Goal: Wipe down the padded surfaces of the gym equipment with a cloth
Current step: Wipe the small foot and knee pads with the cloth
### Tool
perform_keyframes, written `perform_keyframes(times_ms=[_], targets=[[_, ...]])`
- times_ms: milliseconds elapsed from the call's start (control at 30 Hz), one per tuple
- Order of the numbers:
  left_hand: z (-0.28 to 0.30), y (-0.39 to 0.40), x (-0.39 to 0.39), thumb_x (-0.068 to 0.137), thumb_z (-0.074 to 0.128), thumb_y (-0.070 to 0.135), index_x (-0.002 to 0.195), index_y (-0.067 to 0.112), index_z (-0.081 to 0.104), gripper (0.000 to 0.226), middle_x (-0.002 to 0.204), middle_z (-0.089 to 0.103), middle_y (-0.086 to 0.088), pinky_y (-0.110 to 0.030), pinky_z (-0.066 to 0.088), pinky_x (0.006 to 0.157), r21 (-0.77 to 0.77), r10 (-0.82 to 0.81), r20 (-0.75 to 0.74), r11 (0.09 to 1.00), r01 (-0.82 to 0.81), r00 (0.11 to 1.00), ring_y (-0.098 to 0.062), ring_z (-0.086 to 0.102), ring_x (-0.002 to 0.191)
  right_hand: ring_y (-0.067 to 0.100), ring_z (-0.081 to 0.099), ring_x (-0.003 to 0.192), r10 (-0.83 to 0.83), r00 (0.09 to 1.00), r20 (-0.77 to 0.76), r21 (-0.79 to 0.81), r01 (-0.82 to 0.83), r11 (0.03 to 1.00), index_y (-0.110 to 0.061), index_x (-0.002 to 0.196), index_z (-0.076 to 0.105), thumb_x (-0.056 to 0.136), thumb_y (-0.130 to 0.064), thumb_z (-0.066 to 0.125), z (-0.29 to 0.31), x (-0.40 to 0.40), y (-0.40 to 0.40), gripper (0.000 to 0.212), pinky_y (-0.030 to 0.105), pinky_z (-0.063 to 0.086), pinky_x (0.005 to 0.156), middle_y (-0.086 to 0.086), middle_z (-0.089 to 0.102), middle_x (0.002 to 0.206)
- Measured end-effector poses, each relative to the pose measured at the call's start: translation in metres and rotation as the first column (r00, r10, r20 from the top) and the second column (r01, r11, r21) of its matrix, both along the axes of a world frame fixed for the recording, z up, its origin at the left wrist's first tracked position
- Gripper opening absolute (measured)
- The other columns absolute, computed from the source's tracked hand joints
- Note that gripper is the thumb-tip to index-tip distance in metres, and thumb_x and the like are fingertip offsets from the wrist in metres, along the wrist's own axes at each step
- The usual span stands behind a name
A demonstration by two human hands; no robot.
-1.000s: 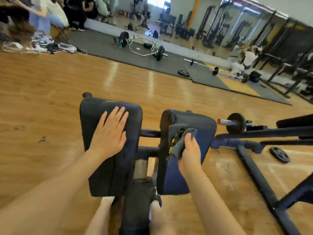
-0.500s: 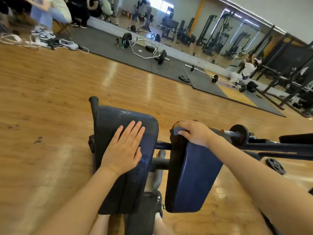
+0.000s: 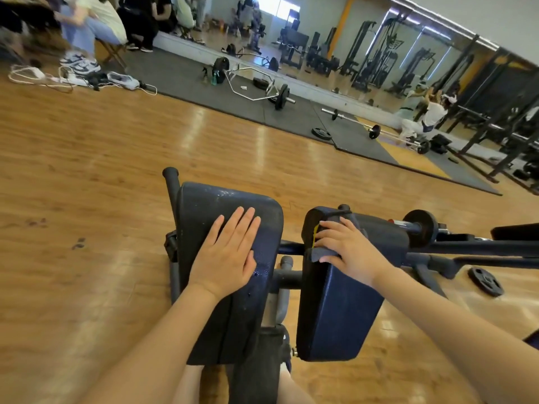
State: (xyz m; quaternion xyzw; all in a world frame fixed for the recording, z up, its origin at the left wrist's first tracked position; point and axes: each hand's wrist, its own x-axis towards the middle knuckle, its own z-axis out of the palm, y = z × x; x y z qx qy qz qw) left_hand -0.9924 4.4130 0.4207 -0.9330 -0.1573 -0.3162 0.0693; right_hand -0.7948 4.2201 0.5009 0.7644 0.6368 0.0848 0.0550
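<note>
On the left dark blue vinyl pad (image 3: pixel 230 258), the left hand (image 3: pixel 226 259) is lying flat with fingers straight and close together. Beside it, the right hand (image 3: pixel 348 252) is pressing a dark grey cloth (image 3: pixel 322 253), fingers curled over it, against the right dark blue pad (image 3: pixel 338 310).

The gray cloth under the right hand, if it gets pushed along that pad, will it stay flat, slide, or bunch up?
The cloth is probably floppy: it sits crumpled and folded under the right hand. It likely bunches rather than slides flat when pushed along the right pad. It looks thin, so probably light. The pad's smooth vinyl-like sheen suggests little grip, so firm palm pressure should help.
</note>
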Motion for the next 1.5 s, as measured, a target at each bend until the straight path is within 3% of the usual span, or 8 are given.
perform_keyframes(times_ms=[133, 400, 600, 867, 1100, 1200, 1333, 1500], targets=[[0.003, -0.001, -0.001, 0.086, 0.032, 0.030, 0.141, 0.006, 0.029, 0.060, 0.144, 0.043, -0.015, -0.043, 0.016, 0.112, -0.024, 0.007, -0.030, 1.000, -0.008, 1.000, -0.028, 0.029, 0.135, 0.018, 0.052, 0.121, 0.029, 0.993, 0.111, -0.067, -0.022, 0.998, -0.024, 0.103, 0.067, 0.090, -0.049, 0.032, -0.011, -0.008, -0.014, 0.045, 0.048, 0.024, 0.103, -0.009, 0.066, 0.112], [0.025, -0.006, -0.019, 0.083, 0.038, 0.030, 0.139, 0.010, 0.038, 0.060, 0.143, 0.046, -0.010, -0.038, 0.017, 0.112, -0.189, -0.019, -0.016, 0.982, 0.016, 1.000, -0.020, 0.028, 0.136, -0.004, 0.055, 0.086, -0.039, 0.804, -0.593, 0.376, 0.319, 0.870, -0.016, 0.107, 0.061, 0.090, -0.014, 0.056, 0.043, -0.048, 0.036, 0.018, 0.022, 0.041, 0.080, -0.006, 0.063, 0.092], [0.020, 0.016, -0.026, 0.082, 0.036, 0.032, 0.139, 0.006, 0.033, 0.063, 0.144, 0.041, -0.015, -0.039, 0.010, 0.114, -0.209, 0.155, -0.015, 0.965, -0.155, 0.988, -0.027, 0.028, 0.136, 0.015, 0.051, 0.070, -0.045, 0.562, -0.826, 0.235, 0.415, 0.879, -0.022, 0.081, 0.051, 0.097, -0.021, 0.046, 0.089, -0.036, 0.154, 0.017, 0.024, 0.038, 0.062, -0.002, 0.053, 0.071], [0.009, 0.017, -0.020, 0.078, 0.039, 0.034, 0.140, 0.009, 0.032, 0.068, 0.147, 0.028, -0.011, -0.040, 0.011, 0.114, -0.167, 0.206, -0.018, 0.964, -0.206, 0.978, -0.026, 0.027, 0.137, 0.011, 0.049, 0.106, -0.200, 0.683, -0.703, -0.252, 0.023, 0.967, -0.022, 0.131, 0.050, 0.098, -0.041, 0.038, 0.038, -0.061, 0.247, 0.041, 0.025, 0.034, 0.093, -0.004, 0.055, 0.125], [0.007, 0.016, -0.020, 0.077, 0.040, 0.035, 0.140, 0.009, 0.033, 0.069, 0.147, 0.029, -0.010, -0.040, 0.010, 0.114, -0.123, 0.228, 0.002, 0.966, -0.226, 0.974, -0.025, 0.028, 0.137, 0.014, 0.063, 0.072, -0.230, 0.630, -0.742, -0.168, 0.158, 0.973, -0.028, 0.085, 0.062, 0.096, -0.026, 0.047, 0.034, -0.013, 0.173, 0.019, 0.021, 0.043, 0.063, 0.007, 0.067, 0.080], [0.005, 0.016, -0.019, 0.076, 0.041, 0.035, 0.140, 0.009, 0.033, 0.069, 0.146, 0.029, -0.011, -0.041, 0.010, 0.115, -0.098, 0.239, 0.015, 0.967, -0.237, 0.971, -0.026, 0.028, 0.137, 0.046, 0.061, 0.083, -0.267, 0.683, -0.680, -0.202, 0.176, 0.963, -0.020, 0.090, 0.063, 0.096, -0.029, 0.047, 0.035, -0.003, 0.167, 0.019, 0.048, 0.047, 0.068, 0.030, 0.063, 0.095], [0.006, 0.015, -0.020, 0.076, 0.041, 0.033, 0.140, 0.008, 0.032, 0.069, 0.146, 0.029, -0.012, -0.041, 0.011, 0.115, -0.100, 0.238, 0.017, 0.967, -0.235, 0.971, -0.026, 0.028, 0.137, 0.008, 0.052, 0.067, -0.142, 0.755, -0.641, -0.077, 0.121, 0.990, -0.026, 0.077, 0.053, 0.097, -0.025, 0.044, 0.057, -0.032, 0.201, 0.022, 0.015, 0.037, 0.059, -0.004, 0.058, 0.074], [0.008, 0.015, -0.021, 0.077, 0.040, 0.033, 0.140, 0.007, 0.031, 0.069, 0.147, 0.028, -0.012, -0.040, 0.009, 0.115, -0.116, 0.240, -0.001, 0.964, -0.239, 0.971, -0.027, 0.027, 0.137, 0.007, 0.054, 0.081, -0.033, 0.723, -0.690, -0.095, -0.046, 0.994, -0.022, 0.097, 0.064, 0.097, -0.023, 0.046, 0.050, -0.079, 0.235, 0.018, 0.020, 0.041, 0.072, -0.008, 0.061, 0.088]])
